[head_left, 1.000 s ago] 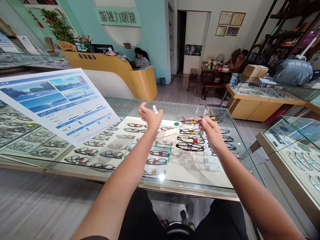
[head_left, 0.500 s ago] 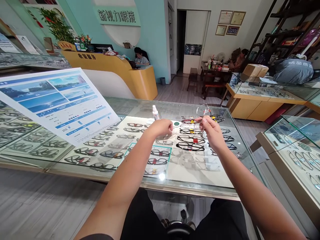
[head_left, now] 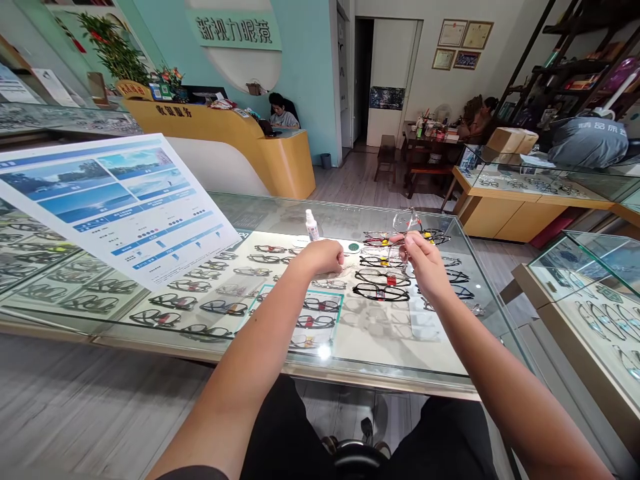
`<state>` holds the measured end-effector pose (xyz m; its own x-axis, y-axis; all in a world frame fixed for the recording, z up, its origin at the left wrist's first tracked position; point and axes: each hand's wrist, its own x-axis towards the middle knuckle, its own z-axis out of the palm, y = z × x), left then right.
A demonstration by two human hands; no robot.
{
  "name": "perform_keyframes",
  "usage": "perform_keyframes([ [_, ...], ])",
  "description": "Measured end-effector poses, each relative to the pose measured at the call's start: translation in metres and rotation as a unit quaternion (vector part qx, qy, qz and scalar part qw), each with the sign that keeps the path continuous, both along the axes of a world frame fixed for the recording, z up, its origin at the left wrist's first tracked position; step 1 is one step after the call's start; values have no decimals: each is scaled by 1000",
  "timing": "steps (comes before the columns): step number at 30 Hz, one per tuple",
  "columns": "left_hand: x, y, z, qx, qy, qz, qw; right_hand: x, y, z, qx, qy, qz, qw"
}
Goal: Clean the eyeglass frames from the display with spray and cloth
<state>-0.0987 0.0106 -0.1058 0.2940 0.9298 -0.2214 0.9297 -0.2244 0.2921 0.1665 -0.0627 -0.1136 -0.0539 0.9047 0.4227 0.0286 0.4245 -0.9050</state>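
Head view: display case [head_left: 380,383] holds spectacles [head_left: 173,302]; left hand [head_left: 323,258] fisted, right hand [head_left: 424,261] pinching eyeglasses [head_left: 407,223].

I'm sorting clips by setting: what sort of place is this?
Most likely an eyeglass shop: rows of spectacle frames are laid out at the glass counter, and the wall sign includes the characters for "glasses".

Wall sign [head_left: 233,31]: 新视力眼镜. Front desk [head_left: 286,163]: 收银服务. Grey cover [head_left: 586,145], right: starts 精品, rest unclear. Sheet [head_left: 120,212]: small print, unreadable. White bottle [head_left: 312,227]: label too small to read.
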Motion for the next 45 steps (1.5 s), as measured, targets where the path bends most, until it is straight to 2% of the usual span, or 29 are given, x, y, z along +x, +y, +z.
perform_keyframes([
  [10,3,-3,2,25,-7,-3,1000,0,-1,-2,-3,-3,4,1000],
  [22,5,5,-10,50,-44,-5,998,-3,-2,1,2,-6,3,1000],
  [26,3,7,-5,61,-76,3,995,-2,-2,1,-1,2,4,1000],
  [32,-6,10,14,103,-156,72,980,-2,-2,1,-2,1,10,1000],
  [35,-9,7,26,95,-304,117,941,-3,-3,2,4,17,21,1000],
  [39,0,-4,37,37,-539,109,835,-3,-5,5,9,17,26,999],
  [42,19,-14,36,12,-626,73,777,-3,-7,6,8,8,37,999],
  [45,39,-24,29,1,-656,44,753,-4,-9,6,12,-8,44,999],
])
